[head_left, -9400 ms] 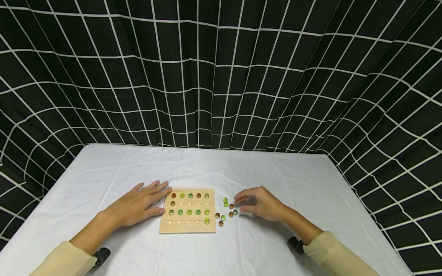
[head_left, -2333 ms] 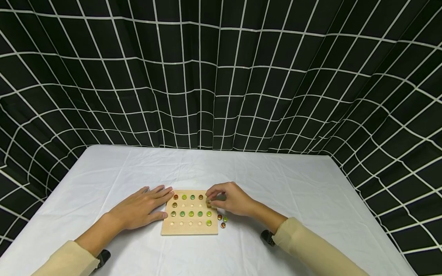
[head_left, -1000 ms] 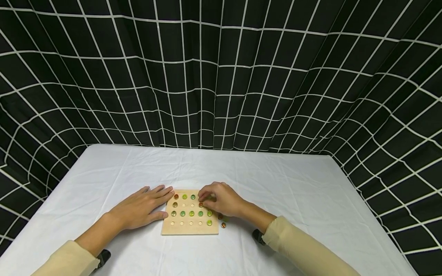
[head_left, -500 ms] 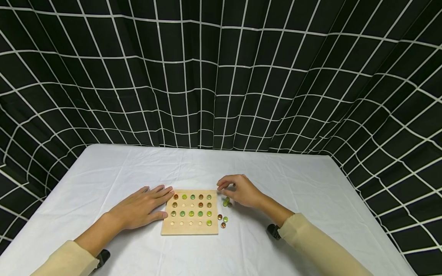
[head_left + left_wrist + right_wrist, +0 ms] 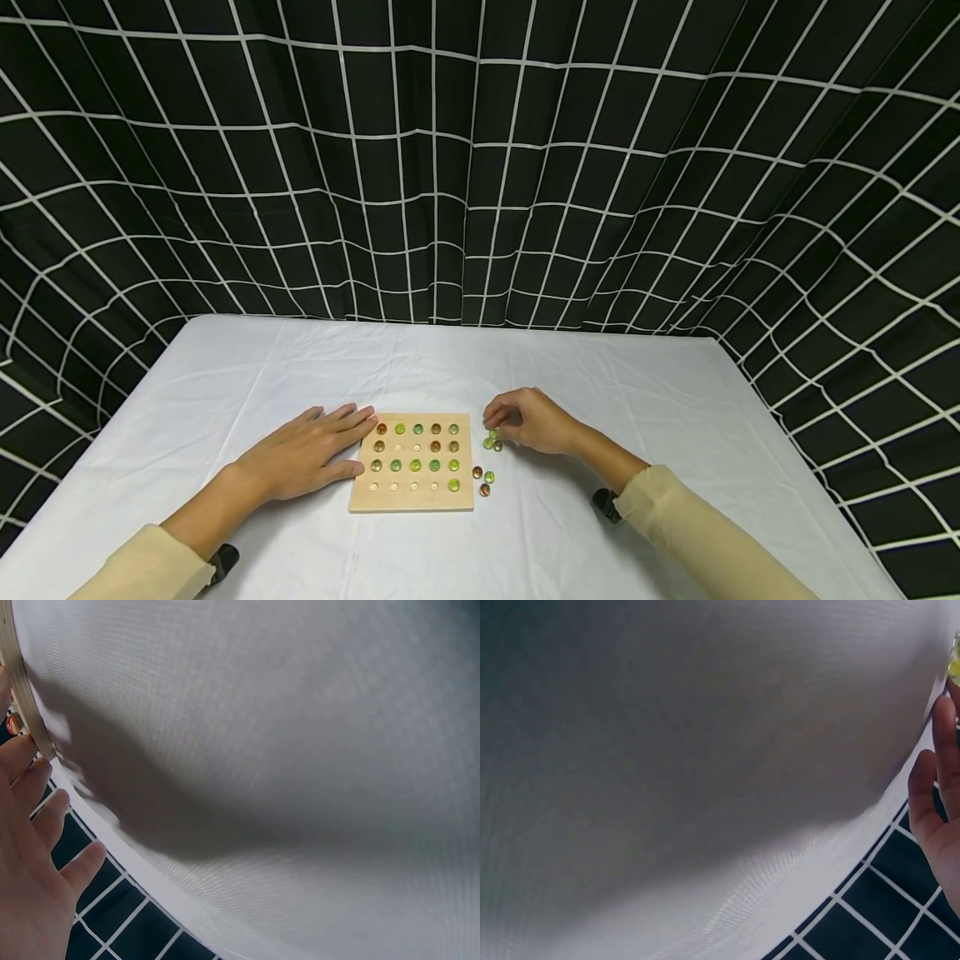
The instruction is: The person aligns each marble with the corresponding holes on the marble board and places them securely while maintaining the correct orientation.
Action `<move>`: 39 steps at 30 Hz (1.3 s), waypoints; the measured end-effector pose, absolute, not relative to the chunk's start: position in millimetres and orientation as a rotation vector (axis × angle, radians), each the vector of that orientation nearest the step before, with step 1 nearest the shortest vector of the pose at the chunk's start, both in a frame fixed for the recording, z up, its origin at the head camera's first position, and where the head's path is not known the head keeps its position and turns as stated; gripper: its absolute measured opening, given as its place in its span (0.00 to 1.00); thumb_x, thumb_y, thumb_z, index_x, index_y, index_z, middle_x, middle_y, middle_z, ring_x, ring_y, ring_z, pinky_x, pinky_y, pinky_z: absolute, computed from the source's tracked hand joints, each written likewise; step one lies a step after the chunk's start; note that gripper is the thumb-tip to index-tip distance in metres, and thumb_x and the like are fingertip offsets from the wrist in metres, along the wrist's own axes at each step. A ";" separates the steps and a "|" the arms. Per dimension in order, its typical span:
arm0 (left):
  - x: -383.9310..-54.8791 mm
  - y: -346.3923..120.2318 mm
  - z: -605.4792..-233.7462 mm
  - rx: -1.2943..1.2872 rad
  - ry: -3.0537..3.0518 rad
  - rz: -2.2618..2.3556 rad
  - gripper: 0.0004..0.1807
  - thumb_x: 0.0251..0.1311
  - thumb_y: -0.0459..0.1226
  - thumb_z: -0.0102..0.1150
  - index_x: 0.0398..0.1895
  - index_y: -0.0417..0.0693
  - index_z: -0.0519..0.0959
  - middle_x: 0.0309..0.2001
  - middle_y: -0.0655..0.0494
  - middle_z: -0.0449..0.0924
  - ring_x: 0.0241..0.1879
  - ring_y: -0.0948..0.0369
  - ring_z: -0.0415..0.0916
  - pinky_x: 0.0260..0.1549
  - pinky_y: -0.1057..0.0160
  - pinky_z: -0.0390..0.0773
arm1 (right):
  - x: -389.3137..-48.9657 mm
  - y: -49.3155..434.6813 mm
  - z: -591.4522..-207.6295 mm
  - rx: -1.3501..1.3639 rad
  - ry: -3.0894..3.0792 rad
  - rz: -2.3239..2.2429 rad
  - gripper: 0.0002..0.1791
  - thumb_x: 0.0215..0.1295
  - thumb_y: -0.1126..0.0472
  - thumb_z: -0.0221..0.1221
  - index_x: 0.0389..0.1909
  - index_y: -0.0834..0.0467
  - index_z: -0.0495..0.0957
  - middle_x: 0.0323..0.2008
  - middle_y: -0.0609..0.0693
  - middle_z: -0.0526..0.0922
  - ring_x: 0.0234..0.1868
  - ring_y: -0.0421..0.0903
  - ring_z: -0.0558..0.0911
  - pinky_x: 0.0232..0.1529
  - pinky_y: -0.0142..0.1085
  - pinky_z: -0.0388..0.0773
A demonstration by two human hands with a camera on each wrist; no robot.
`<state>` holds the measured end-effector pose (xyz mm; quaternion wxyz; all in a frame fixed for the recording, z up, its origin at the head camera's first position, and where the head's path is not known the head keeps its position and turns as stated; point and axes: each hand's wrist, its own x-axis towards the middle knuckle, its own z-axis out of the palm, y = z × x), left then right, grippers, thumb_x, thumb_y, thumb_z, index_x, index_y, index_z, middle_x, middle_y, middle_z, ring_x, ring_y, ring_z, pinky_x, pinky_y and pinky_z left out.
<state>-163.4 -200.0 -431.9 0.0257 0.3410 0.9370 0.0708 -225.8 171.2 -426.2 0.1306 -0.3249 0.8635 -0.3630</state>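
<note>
A pale wooden board point(image 5: 411, 498) with rows of small hollows lies on the white table, bearing several glass marbles. Its first and third rows are full; the second has a brown marble point(image 5: 379, 447) at the left and two at the right. In the fourth row, only a yellow-green marble point(image 5: 453, 485) sits at the right end. My left hand point(image 5: 303, 454) rests flat, fingertips and thumb on the board's left edge. My right hand point(image 5: 542, 422) hovers with bent fingers over a green marble point(image 5: 489, 443) and two others; contact is unclear.
Nearer me, beside the board's right edge, lie three more loose marbles, one of them reddish brown point(image 5: 484, 490). A black curtain point(image 5: 465, 167) with white grid lines hangs behind the white tablecloth point(image 5: 600, 375) and along its sides.
Two marbles have been added at the right of the second row, and fewer lie loose. My right hand has returned from the board to the loose marbles. The left stays on the board.
</note>
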 end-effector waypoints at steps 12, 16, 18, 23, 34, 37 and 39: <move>-163.0 -200.5 -432.5 1.048 2.896 0.213 0.38 0.72 0.62 0.41 0.76 0.50 0.62 0.75 0.54 0.60 0.73 0.48 0.57 0.67 0.35 0.59 | -223.8 169.1 -426.0 -0.966 2.520 -1.014 0.13 0.58 0.76 0.64 0.42 0.61 0.84 0.35 0.46 0.88 0.41 0.44 0.86 0.44 0.38 0.80; -162.4 -200.7 -431.7 1.041 2.897 0.218 0.38 0.72 0.62 0.42 0.76 0.49 0.62 0.75 0.54 0.60 0.74 0.48 0.57 0.67 0.36 0.59 | -224.1 168.3 -425.8 -0.975 2.521 -1.012 0.13 0.59 0.77 0.63 0.43 0.61 0.83 0.36 0.47 0.88 0.41 0.44 0.86 0.46 0.38 0.80; -162.4 -200.5 -431.2 1.043 2.896 0.221 0.38 0.72 0.62 0.42 0.76 0.49 0.62 0.75 0.54 0.60 0.74 0.47 0.57 0.67 0.36 0.59 | -224.2 167.6 -425.7 -0.978 2.517 -1.017 0.13 0.59 0.77 0.63 0.42 0.62 0.83 0.36 0.48 0.88 0.41 0.45 0.86 0.46 0.37 0.80; -162.5 -199.7 -430.6 1.047 2.891 0.221 0.38 0.72 0.62 0.42 0.76 0.49 0.62 0.75 0.53 0.60 0.74 0.47 0.57 0.67 0.35 0.59 | -223.7 165.6 -423.7 -0.955 2.528 -1.045 0.13 0.59 0.76 0.63 0.43 0.62 0.83 0.36 0.48 0.88 0.41 0.44 0.85 0.41 0.33 0.79; -162.5 -199.6 -430.5 1.025 2.888 0.204 0.38 0.72 0.61 0.43 0.76 0.49 0.62 0.75 0.53 0.60 0.74 0.47 0.57 0.67 0.35 0.58 | -222.7 146.2 -414.0 -0.950 2.564 -1.072 0.11 0.62 0.71 0.64 0.46 0.62 0.83 0.37 0.48 0.88 0.39 0.37 0.82 0.37 0.31 0.76; -162.3 -199.4 -430.4 1.024 2.889 0.203 0.38 0.72 0.61 0.43 0.76 0.48 0.62 0.75 0.53 0.60 0.74 0.47 0.57 0.67 0.35 0.58 | -221.8 140.5 -413.1 -0.947 2.556 -1.093 0.11 0.63 0.72 0.64 0.46 0.63 0.83 0.38 0.49 0.88 0.39 0.39 0.82 0.38 0.33 0.77; -162.3 -199.2 -430.6 1.026 2.889 0.205 0.38 0.72 0.61 0.43 0.76 0.48 0.62 0.75 0.53 0.60 0.74 0.47 0.57 0.67 0.36 0.58 | -220.9 137.0 -412.8 -0.948 2.552 -1.102 0.12 0.63 0.72 0.64 0.46 0.63 0.83 0.38 0.50 0.88 0.40 0.40 0.82 0.38 0.34 0.78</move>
